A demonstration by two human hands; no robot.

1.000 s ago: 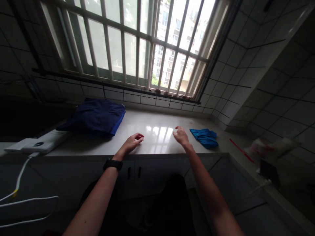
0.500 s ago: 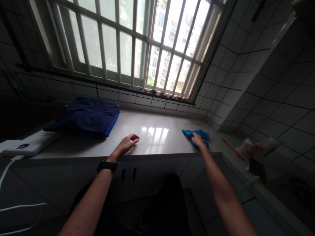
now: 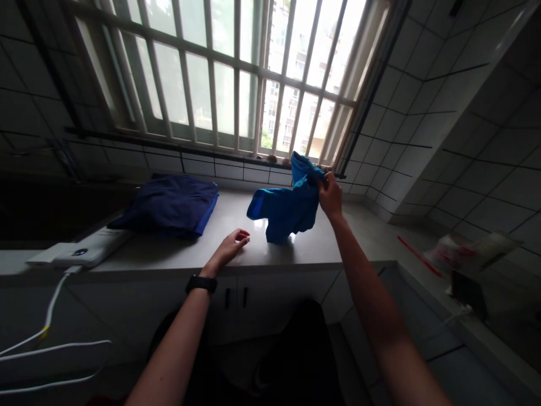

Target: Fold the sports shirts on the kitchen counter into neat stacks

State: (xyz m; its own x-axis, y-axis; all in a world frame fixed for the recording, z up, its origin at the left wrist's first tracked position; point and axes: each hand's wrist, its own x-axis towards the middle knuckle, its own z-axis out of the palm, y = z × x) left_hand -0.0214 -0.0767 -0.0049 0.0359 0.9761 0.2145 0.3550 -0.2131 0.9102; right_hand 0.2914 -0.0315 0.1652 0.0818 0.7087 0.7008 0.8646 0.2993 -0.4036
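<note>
My right hand point(image 3: 330, 195) grips a bright blue garment point(image 3: 291, 206) by its upper right part and holds it up over the counter. The cloth hangs in loose folds, with a sleeve-like end sticking out to the left and its lower edge close to the countertop. My left hand point(image 3: 235, 243), with a black watch on the wrist, hovers near the counter's front edge, left of the garment. Its fingers are loosely bent, apart from the thumb, and hold nothing. Farther left lies a folded dark blue garment point(image 3: 169, 206).
The white countertop point(image 3: 236, 211) runs below a barred window point(image 3: 236, 73). At the left, a white power bank point(image 3: 91, 248) with a cable rests by a dark sink area. On the right are a red strip point(image 3: 418, 256), a plastic bag point(image 3: 450, 251) and a dark phone-like object point(image 3: 467, 290).
My right hand has lifted the bright blue garment off the counter, up and to the left, and it has unfolded. My left hand stays in nearly the same place; the view has shifted slightly.
</note>
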